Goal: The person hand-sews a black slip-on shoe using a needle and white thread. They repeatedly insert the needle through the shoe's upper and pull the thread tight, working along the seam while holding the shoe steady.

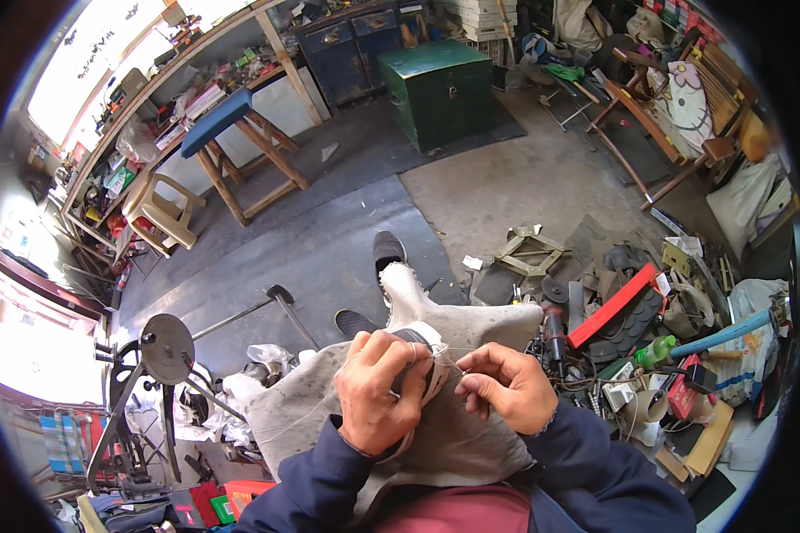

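Note:
On my lap, over a worn grey apron (316, 417), rests a white shoe (436, 371) with a dark inside, partly covered by my fingers. My left hand (382, 386) is closed round the shoe, and pale thread runs over its fingers. Just right of the shoe, my right hand (511, 386) has thumb and forefinger pinched together on a thin thread (453, 359). The thread stretches between the shoe and these fingertips. Whether a needle is also in the pinch is too small to tell. Another strand trails across the apron at the left.
A hand-cranked machine with a round wheel (167, 349) stands at my left. Tools, scraps and a red bar (612, 306) crowd the floor at my right. Farther off are a blue-topped wooden stool (218, 122), a green chest (440, 93) and a folding chair (649, 115).

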